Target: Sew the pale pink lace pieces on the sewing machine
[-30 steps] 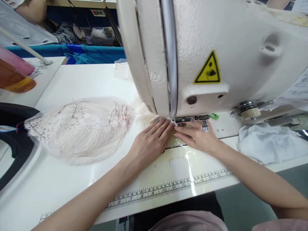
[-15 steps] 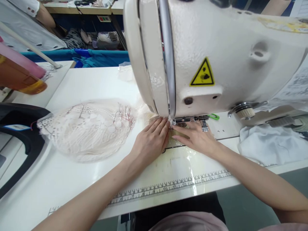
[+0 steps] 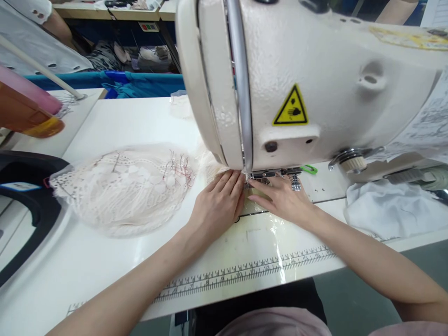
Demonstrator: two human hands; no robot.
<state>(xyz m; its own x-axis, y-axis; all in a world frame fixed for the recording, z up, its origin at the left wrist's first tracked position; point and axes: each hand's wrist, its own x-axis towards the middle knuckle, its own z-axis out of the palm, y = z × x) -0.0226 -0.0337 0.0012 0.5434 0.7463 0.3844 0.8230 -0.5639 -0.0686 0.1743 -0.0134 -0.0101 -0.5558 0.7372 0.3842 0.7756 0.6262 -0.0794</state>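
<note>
My left hand (image 3: 220,200) lies flat, fingers stretched, on cream lace fabric (image 3: 209,165) just left of the presser foot. Most of that fabric is hidden under the hand and behind the machine head. My right hand (image 3: 282,193) rests with fingers spread on the needle plate, its fingertips close to the presser foot (image 3: 249,179). Above both hands stands the white sewing machine (image 3: 315,70) with a yellow warning triangle. Whether the right fingers touch cloth I cannot tell. A heap of cream lace pieces (image 3: 126,191) with dark red threads sits left of my hands.
A black curved object (image 3: 31,205) stands at the left edge, near pink and orange thread cones (image 3: 28,112). White cloth (image 3: 392,210) lies right of the machine. A printed ruler (image 3: 241,275) runs along the front edge. Another person's sleeve (image 3: 31,37) shows at upper left.
The whole view has shifted slightly to the left. Both hands keep nearly the same place and pose beside the presser foot.
</note>
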